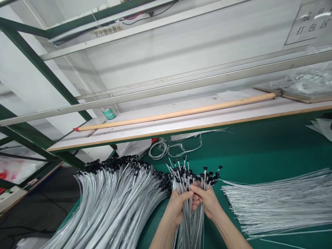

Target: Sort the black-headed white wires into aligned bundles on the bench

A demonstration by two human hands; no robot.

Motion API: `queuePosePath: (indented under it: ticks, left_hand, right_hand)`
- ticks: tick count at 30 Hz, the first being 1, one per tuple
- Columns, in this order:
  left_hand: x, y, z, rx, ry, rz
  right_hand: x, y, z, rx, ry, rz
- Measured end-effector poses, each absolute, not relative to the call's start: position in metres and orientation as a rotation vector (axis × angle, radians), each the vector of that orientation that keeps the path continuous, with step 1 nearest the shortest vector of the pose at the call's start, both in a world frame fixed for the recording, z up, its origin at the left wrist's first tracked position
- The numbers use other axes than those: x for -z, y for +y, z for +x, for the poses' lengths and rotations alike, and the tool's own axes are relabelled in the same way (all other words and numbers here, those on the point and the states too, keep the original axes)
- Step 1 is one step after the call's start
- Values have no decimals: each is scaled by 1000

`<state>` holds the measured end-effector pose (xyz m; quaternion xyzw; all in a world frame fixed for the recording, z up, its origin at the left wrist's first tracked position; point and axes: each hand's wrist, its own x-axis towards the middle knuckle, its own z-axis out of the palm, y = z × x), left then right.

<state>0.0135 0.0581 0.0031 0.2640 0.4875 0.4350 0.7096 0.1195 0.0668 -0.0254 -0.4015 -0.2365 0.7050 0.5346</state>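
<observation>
At 6 o'clock on the green mat (261, 155), the left hand (177, 207) and right hand (207, 202) clutch 1 black-tipped wire bundle (190, 224); 1 larger bundle (111, 207) lies at 8 o'clock, 1 bare-wire bundle (277, 204) at 3.

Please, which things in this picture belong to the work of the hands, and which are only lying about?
In the work: left hand, right hand, cable bundle, pile of black-tipped cables.

Just lying about: wire coil, wooden pole, green roll.

Strip label (108, 31) toward eleven o'clock, printed in Chinese: "灭火器放置区". Outlined sign (308, 22) toward one o'clock: "成品" above "打包区", its top row running off the frame's edge.
</observation>
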Motion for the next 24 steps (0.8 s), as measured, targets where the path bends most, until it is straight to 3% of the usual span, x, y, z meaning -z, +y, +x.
queuePosePath:
  ticks: [24]
  left_hand:
    - [-10, 58, 17, -1013, 1153, 531]
  right_hand:
    - [24, 66, 115, -1579, -548, -983]
